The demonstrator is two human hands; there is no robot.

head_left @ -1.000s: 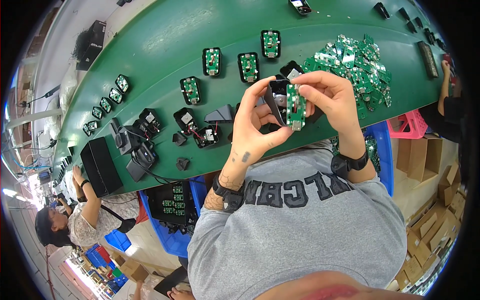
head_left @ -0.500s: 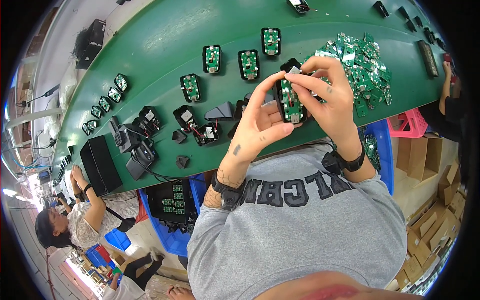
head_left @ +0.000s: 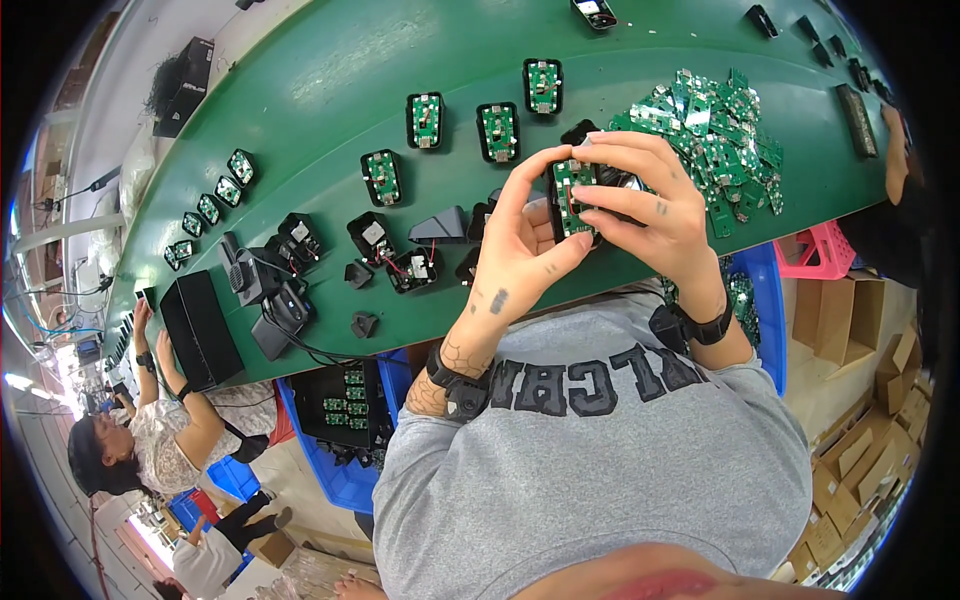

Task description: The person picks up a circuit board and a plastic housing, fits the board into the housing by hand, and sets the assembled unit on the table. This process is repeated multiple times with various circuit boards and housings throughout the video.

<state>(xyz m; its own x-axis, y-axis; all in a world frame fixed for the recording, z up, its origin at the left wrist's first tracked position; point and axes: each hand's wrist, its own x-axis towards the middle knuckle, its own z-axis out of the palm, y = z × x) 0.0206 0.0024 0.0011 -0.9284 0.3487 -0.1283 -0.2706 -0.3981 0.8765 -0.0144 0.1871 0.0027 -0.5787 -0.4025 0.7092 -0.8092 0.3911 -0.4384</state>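
Between my hands is a small black plastic housing with a green circuit board lying in it and a short red wire across the board. My left hand grips the housing from the left, thumb by its near end and index finger at its far end. From the right, my right hand closes over the board, some fingers at the far end and others bent onto its middle. A loose heap of green circuit boards lies just beyond my right hand. Several housings with boards stand farther off on the table.
Open housings with wires, a black wedge-shaped part and a black box lie left on the green table. Blue bins flank me below the edge. A pink stool stands right; a co-worker works at left.
My right fingers have shifted from a pinch at the board's far end to a wider hold reaching its middle. The housing has moved slightly left. The left co-worker's hands have moved apart.
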